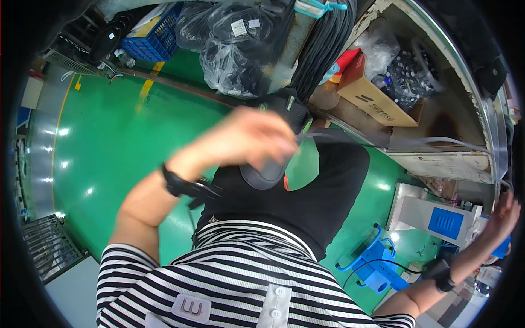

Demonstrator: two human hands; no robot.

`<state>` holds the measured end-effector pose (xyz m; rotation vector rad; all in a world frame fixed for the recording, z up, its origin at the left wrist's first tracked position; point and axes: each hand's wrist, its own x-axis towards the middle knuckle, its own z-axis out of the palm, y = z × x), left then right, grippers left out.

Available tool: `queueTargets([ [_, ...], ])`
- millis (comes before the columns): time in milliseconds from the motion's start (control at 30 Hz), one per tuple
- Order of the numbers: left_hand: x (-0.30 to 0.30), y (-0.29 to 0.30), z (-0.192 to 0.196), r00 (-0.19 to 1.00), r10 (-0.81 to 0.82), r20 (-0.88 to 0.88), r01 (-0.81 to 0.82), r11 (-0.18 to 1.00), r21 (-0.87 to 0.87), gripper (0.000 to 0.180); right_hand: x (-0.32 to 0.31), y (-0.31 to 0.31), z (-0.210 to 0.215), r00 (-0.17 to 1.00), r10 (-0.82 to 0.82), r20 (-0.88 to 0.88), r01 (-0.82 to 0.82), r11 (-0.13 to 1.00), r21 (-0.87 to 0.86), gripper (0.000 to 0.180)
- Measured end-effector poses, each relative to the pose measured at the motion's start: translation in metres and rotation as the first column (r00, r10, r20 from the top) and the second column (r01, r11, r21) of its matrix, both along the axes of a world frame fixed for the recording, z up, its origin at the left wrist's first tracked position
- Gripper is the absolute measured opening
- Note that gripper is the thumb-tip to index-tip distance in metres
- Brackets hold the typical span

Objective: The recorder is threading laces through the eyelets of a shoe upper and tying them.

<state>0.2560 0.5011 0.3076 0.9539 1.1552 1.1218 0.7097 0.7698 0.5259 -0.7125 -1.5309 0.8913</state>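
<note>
Strand (pixel 440 140), pale and thin, runs rightward from beside the left hand (pixel 238 136) toward the right hand (pixel 502 220). A crate (pixel 153 46) sits beyond the left hand and to its left. That hand is blurred, fingers half curled; whether it grips the strand I cannot tell. Bags (pixel 235 54) lie beyond it. Between the hands, farther off, is a box (pixel 372 104). The right hand is raised, fingers partly spread, its hold unclear.

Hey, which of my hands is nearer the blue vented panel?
Your right: the right hand appears just right of the blue vented panel. The left hand, blurred, is much farther off, to the panel's left.
</note>
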Motion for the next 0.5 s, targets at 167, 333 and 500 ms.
queueTargets([
  [167, -0.186, -0.126, -0.037, 0.38, 0.76, 0.527, -0.749, 0.587, -0.307, 0.028, -0.119, -0.051, -0.197, 0.964, 0.031, 0.263, 0.105, 0.867, -0.488, 0.023],
  [333, -0.258, -0.255, -0.028, 0.013, 0.933, 0.359, -0.929, 0.144, -0.341, 0.022, -0.236, -0.162, -0.324, 0.708, 0.626, 0.328, -0.424, 0.748, -0.511, 0.018],
  [500, -0.274, -0.255, -0.036, 0.066, 0.931, 0.358, -0.947, 0.171, -0.271, 0.024, -0.253, -0.166, -0.351, 0.885, 0.454, -0.102, -0.254, 0.289, -0.923, 0.023],
])
